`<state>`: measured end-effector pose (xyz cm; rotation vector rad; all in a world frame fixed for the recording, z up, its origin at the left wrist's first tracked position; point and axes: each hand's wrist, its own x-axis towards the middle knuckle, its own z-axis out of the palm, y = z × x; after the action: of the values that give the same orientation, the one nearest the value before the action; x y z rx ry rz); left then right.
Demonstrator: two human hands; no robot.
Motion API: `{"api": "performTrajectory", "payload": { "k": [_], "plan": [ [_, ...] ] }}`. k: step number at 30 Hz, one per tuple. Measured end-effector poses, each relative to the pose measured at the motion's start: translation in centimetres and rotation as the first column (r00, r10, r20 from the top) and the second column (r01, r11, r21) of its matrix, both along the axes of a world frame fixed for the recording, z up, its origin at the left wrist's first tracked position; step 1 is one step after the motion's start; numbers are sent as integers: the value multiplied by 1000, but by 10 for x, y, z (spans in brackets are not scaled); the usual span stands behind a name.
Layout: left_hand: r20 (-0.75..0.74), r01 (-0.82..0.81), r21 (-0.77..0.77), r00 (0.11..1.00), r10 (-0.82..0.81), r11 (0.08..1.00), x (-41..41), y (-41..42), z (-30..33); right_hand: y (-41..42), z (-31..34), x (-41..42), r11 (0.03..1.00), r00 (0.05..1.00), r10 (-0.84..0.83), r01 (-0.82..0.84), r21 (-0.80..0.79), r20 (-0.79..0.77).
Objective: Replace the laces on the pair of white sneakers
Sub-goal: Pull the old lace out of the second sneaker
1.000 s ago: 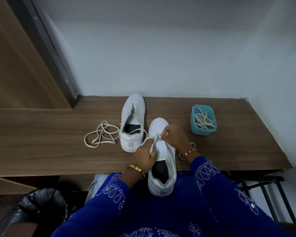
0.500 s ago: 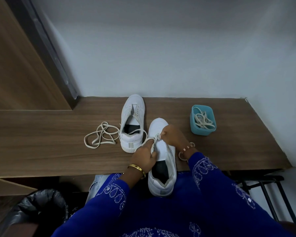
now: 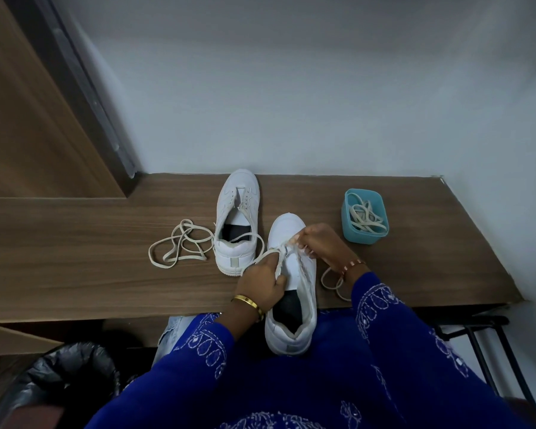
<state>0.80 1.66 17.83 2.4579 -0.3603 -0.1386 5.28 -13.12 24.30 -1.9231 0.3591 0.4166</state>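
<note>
Nearest to me, the near sneaker (image 3: 293,305) hangs over the tabletop (image 3: 75,274) edge. My left hand (image 3: 262,281) grips its side, and the right hand (image 3: 322,247) fingers pinch the lace (image 3: 280,247). Farther away stands the second sneaker (image 3: 237,218), with a loose lace (image 3: 180,246) on its left and a blue box (image 3: 365,239) of laces on its right.

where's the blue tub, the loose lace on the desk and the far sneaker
blue tub (image 3: 350,231), head view, on its front wall.
loose lace (image 3: 180,241), head view, on the tangled middle of the coil.
far sneaker (image 3: 239,185), head view, on its toe cap.
</note>
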Motion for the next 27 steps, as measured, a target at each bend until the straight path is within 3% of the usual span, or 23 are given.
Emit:
{"api": "performTrajectory", "payload": {
  "k": [3, 6, 11, 14, 17, 20, 23, 27],
  "plan": [
    [7, 20, -76, 1000, -19, 997, 2, 4, 0, -3, -3, -10, 985, 991, -33, 55, -164, 131],
    [49, -14, -127, 999, 20, 992, 2, 9, 5, -4, -10, -35, 919, 983, 107, -42, -391, 146],
    [155, -135, -173, 974, 162, 976, 6, 11, 24, 0, -14, -60, 915, 980, 144, -78, -396, 138],
    [221, -64, -147, 971, 96, 987, 16, 1, 35, 3, -14, -63, 888, 971, 174, -83, -453, 162],
    [197, 84, -42, 978, -74, 996, 28, -17, 41, 0, -16, -60, 893, 970, 162, -66, -446, 183],
    [83, 132, 191, 985, -150, 973, 37, -32, 40, -4, -22, -58, 886, 970, 147, -41, -461, 195],
    [67, 161, 391, 977, -202, 906, 39, -38, 37, -7, -28, -60, 897, 972, 120, -19, -442, 202],
    [95, 138, 471, 974, -206, 871, 41, -43, 37, -6, -31, -60, 893, 973, 112, -8, -449, 204]
  ]
}}
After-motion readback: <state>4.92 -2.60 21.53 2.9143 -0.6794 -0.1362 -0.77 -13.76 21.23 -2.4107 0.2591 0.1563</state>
